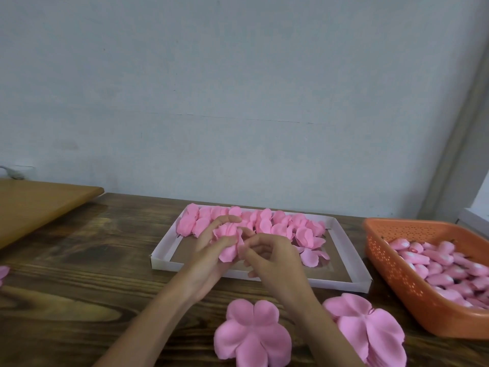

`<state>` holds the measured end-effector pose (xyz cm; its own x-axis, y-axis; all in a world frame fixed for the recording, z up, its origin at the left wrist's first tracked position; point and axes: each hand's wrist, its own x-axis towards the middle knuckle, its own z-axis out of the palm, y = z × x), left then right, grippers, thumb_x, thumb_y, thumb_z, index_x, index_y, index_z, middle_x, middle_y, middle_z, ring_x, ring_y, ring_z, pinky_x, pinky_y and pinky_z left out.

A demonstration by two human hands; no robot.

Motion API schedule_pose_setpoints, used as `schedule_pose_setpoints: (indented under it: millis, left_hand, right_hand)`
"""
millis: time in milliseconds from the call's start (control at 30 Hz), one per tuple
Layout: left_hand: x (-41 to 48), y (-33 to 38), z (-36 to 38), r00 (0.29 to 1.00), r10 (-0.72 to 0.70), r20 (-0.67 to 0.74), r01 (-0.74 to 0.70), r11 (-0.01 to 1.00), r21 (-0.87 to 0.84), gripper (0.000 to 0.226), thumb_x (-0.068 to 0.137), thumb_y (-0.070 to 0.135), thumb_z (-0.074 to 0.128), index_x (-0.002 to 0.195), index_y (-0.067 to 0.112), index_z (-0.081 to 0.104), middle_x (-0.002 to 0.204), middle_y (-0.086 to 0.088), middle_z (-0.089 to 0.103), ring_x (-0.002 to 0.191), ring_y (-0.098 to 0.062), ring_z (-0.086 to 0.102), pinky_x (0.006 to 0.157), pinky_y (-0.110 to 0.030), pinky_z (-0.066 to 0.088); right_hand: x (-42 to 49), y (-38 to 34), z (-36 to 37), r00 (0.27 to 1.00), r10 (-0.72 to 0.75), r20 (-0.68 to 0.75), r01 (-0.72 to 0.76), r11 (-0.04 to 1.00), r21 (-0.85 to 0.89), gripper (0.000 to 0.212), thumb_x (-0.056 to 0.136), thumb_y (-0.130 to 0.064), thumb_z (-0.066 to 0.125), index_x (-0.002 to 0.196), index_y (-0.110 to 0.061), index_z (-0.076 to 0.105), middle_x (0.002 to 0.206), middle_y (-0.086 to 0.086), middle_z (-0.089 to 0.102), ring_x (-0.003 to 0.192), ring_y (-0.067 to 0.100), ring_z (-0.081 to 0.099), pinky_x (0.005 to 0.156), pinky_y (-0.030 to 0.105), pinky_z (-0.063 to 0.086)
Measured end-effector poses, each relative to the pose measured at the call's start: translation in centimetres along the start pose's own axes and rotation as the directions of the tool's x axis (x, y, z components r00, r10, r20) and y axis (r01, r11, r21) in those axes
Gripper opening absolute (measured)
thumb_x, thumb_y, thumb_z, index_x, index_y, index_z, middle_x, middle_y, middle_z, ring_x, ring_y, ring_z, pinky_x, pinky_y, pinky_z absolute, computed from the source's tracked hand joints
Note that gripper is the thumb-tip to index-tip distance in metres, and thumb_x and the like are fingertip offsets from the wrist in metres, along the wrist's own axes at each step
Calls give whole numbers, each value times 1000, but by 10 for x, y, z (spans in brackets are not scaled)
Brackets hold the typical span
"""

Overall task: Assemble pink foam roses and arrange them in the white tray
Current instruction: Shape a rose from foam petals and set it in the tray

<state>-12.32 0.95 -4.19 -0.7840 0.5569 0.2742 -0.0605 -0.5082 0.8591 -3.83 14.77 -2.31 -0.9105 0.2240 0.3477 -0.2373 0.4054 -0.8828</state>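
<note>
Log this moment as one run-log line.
left hand: holds foam rose over white tray | right hand: pinches its petal | tray far side: pink roses | orange basket: pink buds

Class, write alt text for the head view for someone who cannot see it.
The left hand and right hand hold a half-built pink rose over a white tray partly filled with roses. Petal stacks lie nearer; an orange basket of buds sits at right.

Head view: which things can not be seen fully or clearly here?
rose, head view: fingers of left hand and right hand cover its centre.
orange basket, head view: cut off by the right edge.
petal stack, head view: bottom edge cuts it.
pink piece, head view: mostly beyond the left edge.
</note>
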Motion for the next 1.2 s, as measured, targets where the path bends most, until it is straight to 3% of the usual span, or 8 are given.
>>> schedule_pose_setpoints:
  millis: [100, 267, 367, 533, 667, 733, 867, 1200]
  left_hand:
    - [0, -1, 3, 999, 27, -37, -26, 999, 44, 26, 90, 24, 75, 115, 20, 69, 107, -18, 74, 94, -26, 71, 78, -36, 61]
    - [-4, -1, 10, 994, 81, -78, -77, 995, 58, 56, 71, 43, 94, 114, 19, 66, 93, -10, 71, 78, -20, 69, 69, -29, 58]
    - [-4, 0, 10, 993, 93, -71, -86, 991, 100, 72, 60, 26, 99, 121, 15, 62, 88, -6, 66, 74, -15, 66, 65, -27, 56]
    - [-2, 1, 5, 991, 118, -67, -106, 981, 165, 52, 62, 13, 93, 106, 22, 68, 76, -3, 59, 68, -18, 60, 59, -30, 55]
    - [-2, -1, 0, 988, 144, -54, -117, 933, 342, 48, 68, 13, 96, 106, 18, 66, 74, -8, 59, 58, -23, 53, 53, -31, 48]
    - [-3, -3, 0, 988, 152, -13, -132, 894, 429, 49, 71, 14, 95, 109, 15, 65, 77, -15, 62, 57, -24, 52, 49, -32, 46]
    - [-3, -9, 3, 987, 151, 54, -159, 869, 469, 37, 76, 2, 84, 102, 17, 62, 84, -30, 63, 59, -31, 54, 43, -31, 42]
    - [0, -12, 5, 973, 220, 66, -224, 843, 490, 36, 75, 3, 81, 100, 23, 64, 78, -14, 72, 60, -24, 62, 41, -30, 45]
  right_hand:
    - [-1, -1, 4, 999, -32, -7, 31, 997, -68, 12, 93, -19, 71, 87, -25, 79, 77, -15, 77, 77, 7, 73, 74, 39, 64]
    - [-4, -1, 12, 994, -99, -44, 95, 992, -89, 6, 89, -28, 76, 87, -28, 81, 77, -18, 76, 77, 3, 73, 73, 37, 63]
    - [-3, 0, 11, 986, -159, -59, 152, 982, -109, 7, 90, -27, 75, 86, -31, 80, 75, -21, 75, 74, 1, 72, 70, 38, 63]
    - [3, -4, -10, 980, -120, 160, 136, 986, -94, 15, 90, -15, 71, 93, -27, 79, 81, -8, 78, 71, 9, 70, 68, 39, 62]
    - [7, -5, -22, 980, -190, -63, 185, 979, -83, 31, 93, -6, 60, 100, -29, 79, 88, -12, 74, 77, 5, 69, 67, 22, 55]
    - [4, -6, -18, 945, -326, -27, 310, 920, -239, 26, 98, -18, 60, 112, -32, 76, 100, -15, 65, 91, 4, 65, 71, 16, 52]
    - [2, -4, -9, 926, -369, 79, 362, 807, -468, 24, 93, -41, 69, 116, -38, 73, 111, -16, 56, 93, 6, 62, 76, 30, 56]
    - [2, -3, -7, 919, -395, -7, 342, 805, -485, 21, 86, -41, 77, 106, -34, 79, 110, -15, 61, 87, 5, 63, 70, 33, 58]
